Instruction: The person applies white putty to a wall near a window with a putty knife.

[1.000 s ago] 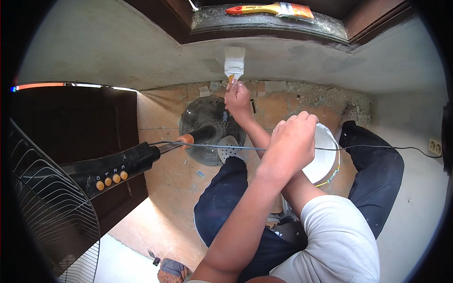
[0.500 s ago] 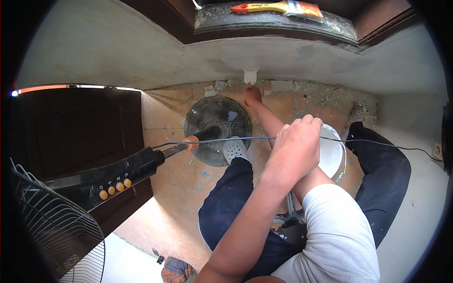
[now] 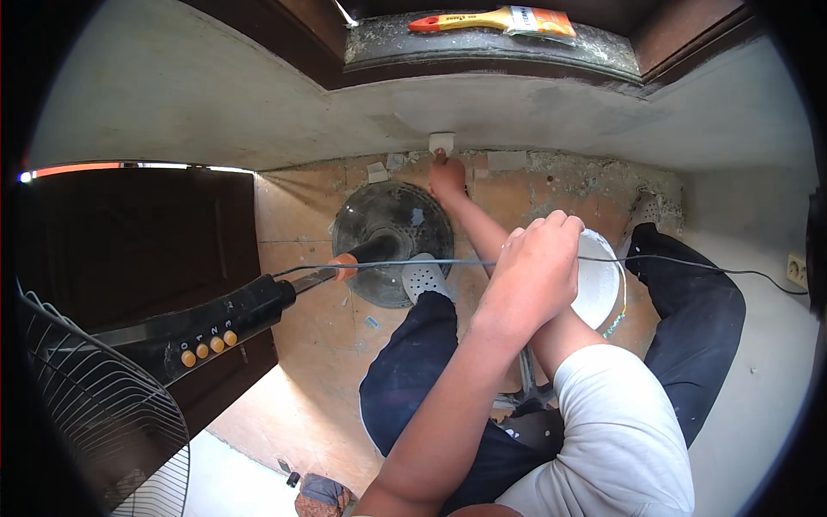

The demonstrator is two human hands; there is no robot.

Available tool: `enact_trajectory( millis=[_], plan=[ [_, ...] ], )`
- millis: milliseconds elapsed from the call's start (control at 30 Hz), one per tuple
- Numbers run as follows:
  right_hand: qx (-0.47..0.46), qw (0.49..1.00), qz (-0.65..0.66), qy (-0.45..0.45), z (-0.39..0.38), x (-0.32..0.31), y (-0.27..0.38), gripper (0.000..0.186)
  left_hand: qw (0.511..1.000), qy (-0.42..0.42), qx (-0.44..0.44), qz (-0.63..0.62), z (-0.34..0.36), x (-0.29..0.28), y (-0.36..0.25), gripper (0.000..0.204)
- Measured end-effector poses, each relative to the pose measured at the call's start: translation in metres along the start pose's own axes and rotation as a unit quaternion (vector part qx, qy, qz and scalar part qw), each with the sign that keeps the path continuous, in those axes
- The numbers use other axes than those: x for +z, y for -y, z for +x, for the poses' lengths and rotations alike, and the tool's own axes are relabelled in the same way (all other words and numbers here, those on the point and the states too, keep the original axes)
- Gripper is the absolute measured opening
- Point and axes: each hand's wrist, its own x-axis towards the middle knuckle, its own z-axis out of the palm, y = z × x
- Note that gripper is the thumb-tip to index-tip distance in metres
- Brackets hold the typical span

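Observation:
My left hand [image 3: 541, 263] is closed on the rim of a round white bucket [image 3: 596, 284], which it partly hides. Beneath my left forearm, my right arm crosses and stretches toward the foot of the wall. In its closed fingers my right hand [image 3: 447, 177] grips a putty knife, whose broad pale blade [image 3: 442, 141] is against the low part of the wall [image 3: 517, 108]. My fingers cover most of the knife's handle. A thin dark cable [image 3: 663, 257] runs across the view near my left hand.
A standing fan's black round base [image 3: 392, 220] and control column [image 3: 198, 323] stand at left, near a dark door [image 3: 129, 250]. A paintbrush [image 3: 495, 21] lies on the sill above. Debris [image 3: 594, 172] lines the wall's foot. A socket [image 3: 797, 270] is at right.
My right hand and the putty knife have shifted slightly left along the wall, and the blade looks shorter. My left hand stays on the bucket. The whole view has moved slightly.

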Motion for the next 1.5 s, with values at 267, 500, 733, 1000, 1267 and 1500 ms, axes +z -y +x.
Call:
enact_trajectory(
  millis=[267,500,733,1000,1267,1500],
  plan=[
    [-0.200,0.976,0.083,0.020,-0.083,-0.001,0.065,0.040,1.000,-0.017,0.009,0.000,-0.004,-0.001,0.001,0.020],
    [-0.382,0.924,0.006,0.004,-0.089,0.014,0.061,0.035,1.000,-0.021,0.009,-0.010,-0.006,-0.005,0.002,0.019],
    [-0.327,0.928,-0.146,-0.103,-0.011,0.023,0.003,0.033,1.000,-0.018,0.003,-0.012,-0.005,-0.006,0.002,0.021],
    [-0.039,0.993,-0.110,-0.016,-0.044,0.001,0.020,0.052,1.000,-0.022,0.011,-0.016,-0.005,-0.005,0.004,0.020],
    [-0.317,0.944,0.012,-0.088,-0.086,-0.028,0.063,0.038,0.999,-0.030,0.025,-0.021,-0.003,0.000,0.002,0.020],
    [-0.383,0.904,-0.162,-0.101,-0.036,-0.019,0.038,0.046,1.000,-0.022,0.004,-0.008,-0.006,-0.002,0.004,0.020]
  ],
)
